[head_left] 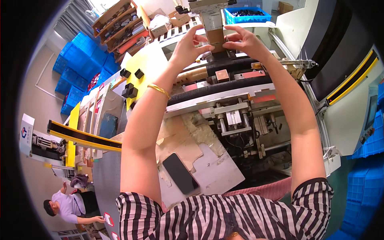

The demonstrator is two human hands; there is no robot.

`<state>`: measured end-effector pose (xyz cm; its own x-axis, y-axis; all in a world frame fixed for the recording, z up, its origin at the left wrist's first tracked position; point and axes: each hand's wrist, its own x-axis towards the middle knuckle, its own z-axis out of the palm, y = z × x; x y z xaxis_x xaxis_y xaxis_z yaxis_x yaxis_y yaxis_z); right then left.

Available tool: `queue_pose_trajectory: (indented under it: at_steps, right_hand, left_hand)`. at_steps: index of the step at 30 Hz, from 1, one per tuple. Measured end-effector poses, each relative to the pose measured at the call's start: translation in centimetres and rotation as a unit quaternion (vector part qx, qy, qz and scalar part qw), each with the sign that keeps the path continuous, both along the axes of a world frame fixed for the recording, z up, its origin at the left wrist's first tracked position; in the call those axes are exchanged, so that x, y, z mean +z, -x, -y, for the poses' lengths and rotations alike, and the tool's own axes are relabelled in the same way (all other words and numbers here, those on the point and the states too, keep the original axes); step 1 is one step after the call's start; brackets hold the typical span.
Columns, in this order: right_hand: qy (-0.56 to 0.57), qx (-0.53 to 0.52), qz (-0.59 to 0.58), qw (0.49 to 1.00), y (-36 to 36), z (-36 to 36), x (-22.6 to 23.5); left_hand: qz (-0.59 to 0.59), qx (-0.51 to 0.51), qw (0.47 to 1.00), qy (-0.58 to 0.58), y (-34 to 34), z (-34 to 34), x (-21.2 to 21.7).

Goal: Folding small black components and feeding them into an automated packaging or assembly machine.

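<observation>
Both my arms reach far forward over a machine. My left hand (188,46) and my right hand (244,40) pinch a small brown cardboard-coloured block (216,38) from either side, under the machine's grey upright head (210,14). A similar brown block (222,75) rests lower down on the machine's black roller bed (240,86). A gold bangle (159,90) circles my left forearm.
A black phone (180,174) lies on a worn board near my chest. Several small black blocks (130,91) sit on a yellow sheet at left. Blue crates (78,60) stack at the far left and right. Another person (66,206) stands at the lower left by a yellow-black bar (80,136).
</observation>
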<state>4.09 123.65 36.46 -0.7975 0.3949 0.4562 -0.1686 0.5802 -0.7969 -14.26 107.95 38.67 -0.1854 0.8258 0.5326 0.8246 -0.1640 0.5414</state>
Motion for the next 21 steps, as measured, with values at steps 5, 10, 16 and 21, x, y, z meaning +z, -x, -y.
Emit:
queue_pose_trajectory:
  at_steps: [5, 10, 16, 21]
  right_hand:
    - [-0.035, -0.016, -0.069, 0.997, -0.2, 0.9, 0.9]
    - [0.173, 0.032, -0.185, 0.967, -5.0, 17.9, -4.6]
    - [0.197, 0.192, 0.141, 0.951, -9.3, 35.6, -11.4]
    - [0.171, 0.246, 0.282, 0.912, -6.2, 45.2, -11.3]
  left_hand:
    - [-0.033, 0.01, 0.994, -0.1, -1.4, 0.0, -0.5]
    - [0.035, 0.003, 0.995, -0.09, -4.1, 13.7, -5.9]
    - [0.159, 0.255, 0.951, -0.07, -1.5, 37.3, -13.9]
    - [0.205, 0.521, 0.817, -0.138, -0.7, 63.1, -21.9]
